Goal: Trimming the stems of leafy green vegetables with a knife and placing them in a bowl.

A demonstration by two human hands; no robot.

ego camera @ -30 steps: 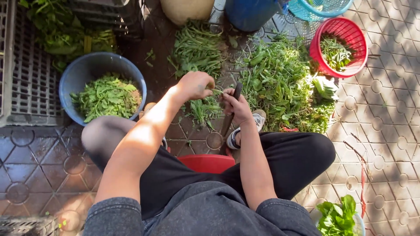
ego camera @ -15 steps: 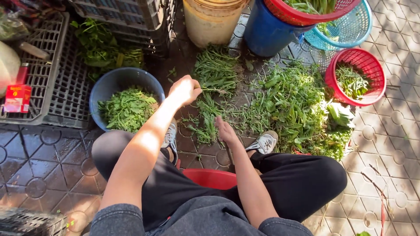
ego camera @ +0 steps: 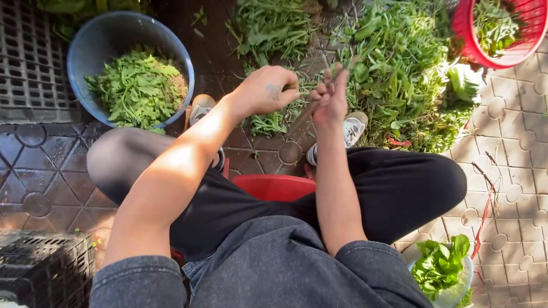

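From the head view, the only one I have, I see the left hand [ego camera: 267, 90] curled into a fist around a small bunch of green stems [ego camera: 275, 121], the leafy ends hanging below the knuckles toward the paving. The right hand [ego camera: 330, 98] is raised just beside it, fingers [ego camera: 340, 80] pressed narrow and upright; a dark slim thing, perhaps a knife [ego camera: 303, 117], slants down from its palm toward the stems, though I cannot tell for sure what it is or how firmly it is held. The two hands are nearly touching, and that is my main worry: if it is a blade, working it this close to the left knuckles could nick a finger should the stems slip. The bunch itself looks loose, so I judge a few sprigs could drop onto the dark wet tiles [ego camera: 268, 154] between the shoes rather than into the blue tub [ego camera: 177, 54] of picked leaves at the left knee. The big heap of uncut greens [ego camera: 399, 85] lies just ahead of the right shoe, and the red basket [ego camera: 516, 54] sits at its far edge; a careless sweep of the right arm could drag loose stalks back across sorted ones. Harsh sun and deep shadow cross the hands, which makes the cutting edge hard to follow.
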